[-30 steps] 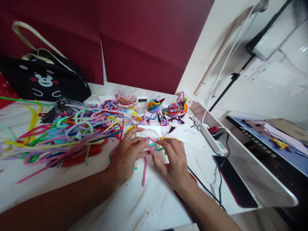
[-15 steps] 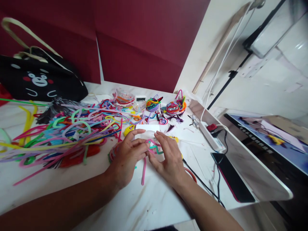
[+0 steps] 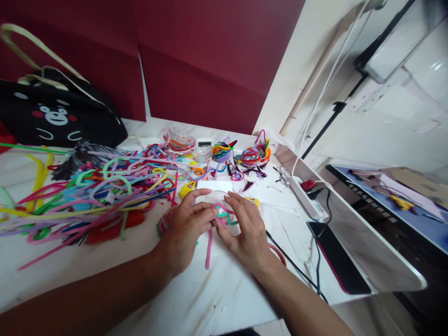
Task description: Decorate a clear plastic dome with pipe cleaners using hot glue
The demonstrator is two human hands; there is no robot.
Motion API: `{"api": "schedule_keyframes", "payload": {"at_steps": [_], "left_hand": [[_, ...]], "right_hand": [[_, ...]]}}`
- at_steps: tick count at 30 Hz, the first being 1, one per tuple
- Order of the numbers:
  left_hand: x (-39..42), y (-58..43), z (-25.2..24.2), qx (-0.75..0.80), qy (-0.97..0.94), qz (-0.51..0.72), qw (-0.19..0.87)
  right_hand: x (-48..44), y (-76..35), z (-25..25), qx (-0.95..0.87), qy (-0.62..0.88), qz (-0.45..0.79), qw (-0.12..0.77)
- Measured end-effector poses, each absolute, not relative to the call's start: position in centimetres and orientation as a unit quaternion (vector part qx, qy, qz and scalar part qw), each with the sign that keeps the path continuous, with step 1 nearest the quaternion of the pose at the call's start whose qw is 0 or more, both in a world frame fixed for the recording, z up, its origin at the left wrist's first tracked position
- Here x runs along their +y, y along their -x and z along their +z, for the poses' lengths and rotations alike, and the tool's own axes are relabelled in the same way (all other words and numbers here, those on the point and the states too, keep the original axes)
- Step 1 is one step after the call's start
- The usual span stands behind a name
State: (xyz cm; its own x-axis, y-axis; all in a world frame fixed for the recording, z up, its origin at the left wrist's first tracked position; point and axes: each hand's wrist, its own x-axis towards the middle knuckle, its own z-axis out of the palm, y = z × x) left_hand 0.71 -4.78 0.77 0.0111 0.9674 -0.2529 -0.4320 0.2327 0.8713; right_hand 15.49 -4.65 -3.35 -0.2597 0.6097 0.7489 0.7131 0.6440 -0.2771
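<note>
Plastic, clear and smooth, forms the dome (image 3: 216, 198) held between the two hands, over the middle of the glossy white surface (image 3: 206, 303), which is veined like marble. Against the dome run fuzzy, bendable stems: a pink stem (image 3: 220, 205) in a rounded curve and a teal stem (image 3: 229, 219) in sharp zigzags. The grip of the left hand (image 3: 187, 228) is pinched together on the pink stem, at the dome's edge. Thumb and fingers of the right hand (image 3: 247, 228) stand apart around the other side; whether they press on the dome, one cannot tell. Below the hands juts a straight pink strip (image 3: 209, 252), soft-edged and narrow. A flat white card (image 3: 212, 185) lies just behind. To the left spreads a loose pile (image 3: 105, 191) of velvety stems, looped, bent and straight, with a shiny dark tassel (image 3: 79, 156) at its back edge. Farther back sit two round balls, one striped (image 3: 221, 152) and one wound with red (image 3: 251, 157). A black bag (image 3: 59, 114) with rope-like handles slumps by the creased maroon sheet (image 3: 210, 70); at right lies a slim, flat phone (image 3: 339, 259).
</note>
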Motion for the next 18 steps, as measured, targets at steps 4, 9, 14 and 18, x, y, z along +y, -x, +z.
{"api": "schedule_keyframes", "payload": {"at_steps": [4,9,14,18], "left_hand": [[-4.8,-0.69,0.71,0.444,-0.3,0.541,0.648],[-4.77,-0.68,0.63,0.443,-0.302,0.54,0.649],[-4.64,-0.67,0.45,0.437,-0.305,0.545,0.647],[-4.58,-0.64,0.29,0.431,-0.31,0.547,0.647]], "right_hand": [[-4.65,-15.5,-3.35,-0.791,0.419,-0.059,0.442],[-4.65,-15.5,-3.39,-0.791,0.419,-0.061,0.442],[-4.61,-15.54,-3.46,-0.793,0.418,-0.062,0.44],[-4.65,-15.53,-3.4,-0.791,0.423,-0.061,0.438]]}}
